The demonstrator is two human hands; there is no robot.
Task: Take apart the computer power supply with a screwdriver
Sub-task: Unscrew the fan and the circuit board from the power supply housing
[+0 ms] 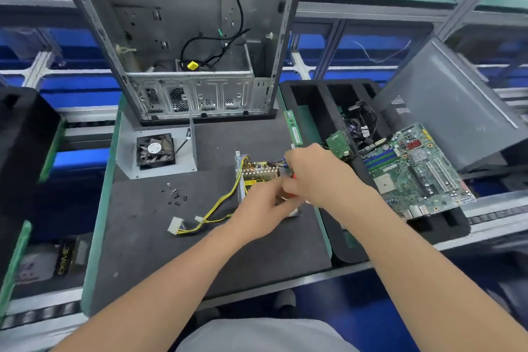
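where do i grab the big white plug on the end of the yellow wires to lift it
Pinch the big white plug across its long sides, from above and the left: it lies flat on the mat and its yellow wires leave its right end.

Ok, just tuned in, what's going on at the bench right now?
A person is working on the opened power supply on the black mat. The right hand grips what looks like a red-handled screwdriver over the circuit board. The left hand is at the board beside it, its fingers too blurred to read. The cover with the fan is already off, lying to the left near a small pile of screws. The computer case stands behind.
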